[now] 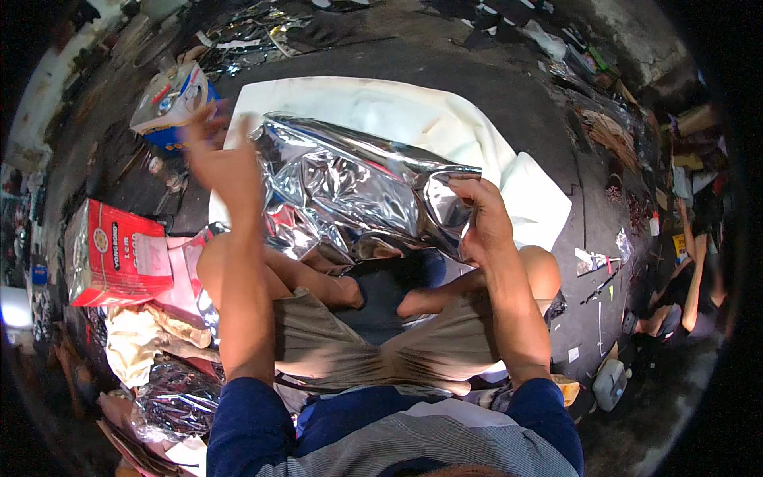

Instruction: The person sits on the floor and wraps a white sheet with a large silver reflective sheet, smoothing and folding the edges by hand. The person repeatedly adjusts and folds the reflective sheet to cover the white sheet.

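Note:
A crumpled sheet of shiny silver foil-like film (342, 191) lies across my lap and over a large white sheet (381, 99). My right hand (486, 215) is closed on the film's right edge, with the thumb on top. Up at the film's left end, my left hand (226, 163) is raised and somewhat smeared by motion. Its thumb and fingers look apart, and nothing shows between them. Just beyond those fingers stands a blue and white box (171, 103).
To my left are a red box (119, 254), a cream cloth bundle (131, 346) and a heap of clear plastic (179, 397). Scraps (254, 40) litter the far floor. At the right edge, another person's arm (695, 278) reaches in near a grey container (610, 385).

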Motion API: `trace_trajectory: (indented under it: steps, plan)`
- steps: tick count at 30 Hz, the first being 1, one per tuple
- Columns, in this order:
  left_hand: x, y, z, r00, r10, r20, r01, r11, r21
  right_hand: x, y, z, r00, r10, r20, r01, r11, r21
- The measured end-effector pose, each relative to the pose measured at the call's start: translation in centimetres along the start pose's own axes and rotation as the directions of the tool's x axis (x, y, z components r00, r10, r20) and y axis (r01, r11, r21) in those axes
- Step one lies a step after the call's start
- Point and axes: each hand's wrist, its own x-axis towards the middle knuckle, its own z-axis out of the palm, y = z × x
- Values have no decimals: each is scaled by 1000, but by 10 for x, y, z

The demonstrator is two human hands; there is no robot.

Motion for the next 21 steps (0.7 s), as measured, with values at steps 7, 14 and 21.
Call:
trace_trajectory:
  steps: [7,14,21]
  plan:
    - [-105,26,34,747,3,665,144,975,-166,2,7,-3,999,20,49,-4,951,-310]
    - [-133,25,36,693,-32,720,227,958,-175,5,11,-19,959,283,-10,-276,927,-255]
    - [-148,20,26,662,-50,747,122,992,-41,19,39,-17,912,411,2,-410,910,-57]
